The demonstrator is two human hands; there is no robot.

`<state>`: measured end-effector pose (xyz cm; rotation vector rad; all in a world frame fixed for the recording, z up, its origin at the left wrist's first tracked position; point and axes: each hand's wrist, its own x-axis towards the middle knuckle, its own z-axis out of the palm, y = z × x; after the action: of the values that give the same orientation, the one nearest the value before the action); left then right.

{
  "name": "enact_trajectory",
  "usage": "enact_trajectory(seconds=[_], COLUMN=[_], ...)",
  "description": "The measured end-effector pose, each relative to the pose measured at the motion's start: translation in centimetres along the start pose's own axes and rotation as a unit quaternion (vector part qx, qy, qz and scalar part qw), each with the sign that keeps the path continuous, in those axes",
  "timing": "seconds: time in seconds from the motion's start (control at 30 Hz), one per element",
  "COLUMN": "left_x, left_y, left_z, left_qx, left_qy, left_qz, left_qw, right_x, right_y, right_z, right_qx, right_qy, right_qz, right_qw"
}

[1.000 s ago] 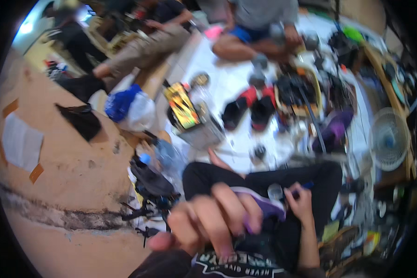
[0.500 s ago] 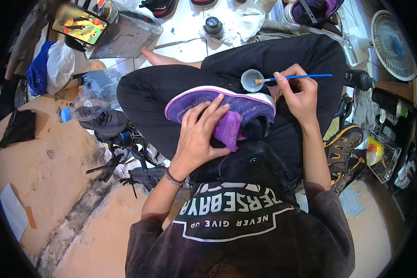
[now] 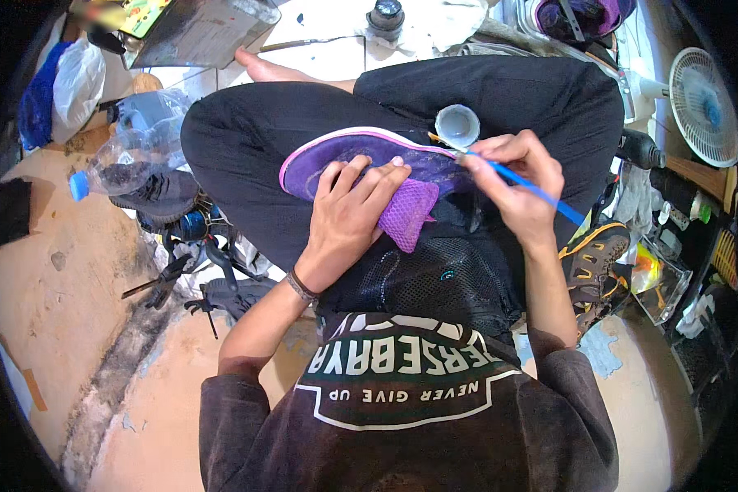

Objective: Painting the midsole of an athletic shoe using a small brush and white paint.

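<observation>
A purple shoe (image 3: 303,168) with a white and pink sole edge lies across my lap. My left hand (image 3: 348,205) grips it, fingers pressed over the upper and the purple mesh tongue (image 3: 410,215), which is folded out. Between the fingers of my right hand (image 3: 520,176) is a thin paintbrush (image 3: 541,195) with a blue handle. Its tip points left and lies along the shoe's far sole edge; whether it touches cannot be made out. Just beyond the shoe, a small cup (image 3: 457,125) with whitish inner walls rests on my dark trousers.
Plastic bottles (image 3: 131,139) and dark shoes (image 3: 168,197) crowd the left. A brown shoe (image 3: 594,262) sits right of my thigh, and a white fan (image 3: 705,107) stands farther right. Ahead are a dark jar (image 3: 385,18) and a metal can (image 3: 205,33).
My right hand has brought the brush from the cup's mouth down to the shoe's sole edge, tilting its handle toward me. The shoe has shifted slightly left, and my view has moved a little.
</observation>
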<state>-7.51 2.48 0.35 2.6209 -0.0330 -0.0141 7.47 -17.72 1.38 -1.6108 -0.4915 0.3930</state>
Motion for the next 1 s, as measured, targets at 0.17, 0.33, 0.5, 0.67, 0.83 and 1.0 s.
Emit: enact_trajectory(seconds=[0.17, 0.33, 0.5, 0.67, 0.83, 1.0], left_x=[-0.3, -0.5, -0.5, -0.7, -0.6, -0.5], left_y=[-0.4, -0.6, -0.8, -0.9, -0.8, -0.7], left_z=[0.9, 1.3, 1.3, 1.3, 1.2, 0.6], left_qx=[0.014, 0.007, -0.008, -0.039, -0.048, -0.046], left_qy=[0.035, 0.041, 0.057, 0.071, 0.064, 0.043], left_qz=[0.022, 0.015, 0.023, 0.022, 0.019, 0.015], left_qw=[0.999, 0.999, 0.998, 0.996, 0.997, 0.998], right_x=[0.6, 1.4, 1.5, 1.9, 2.2, 2.4], right_y=[-0.7, -0.9, -0.9, -1.2, -1.2, -0.6], right_z=[3.1, 4.3, 4.7, 5.3, 5.1, 5.2], right_qx=[-0.141, -0.191, -0.201, -0.203, -0.185, -0.158], right_qy=[-0.076, -0.116, -0.118, -0.125, -0.103, -0.08], right_qz=[-0.057, -0.063, -0.041, -0.032, -0.013, -0.01], right_qw=[0.985, 0.973, 0.972, 0.971, 0.977, 0.984])
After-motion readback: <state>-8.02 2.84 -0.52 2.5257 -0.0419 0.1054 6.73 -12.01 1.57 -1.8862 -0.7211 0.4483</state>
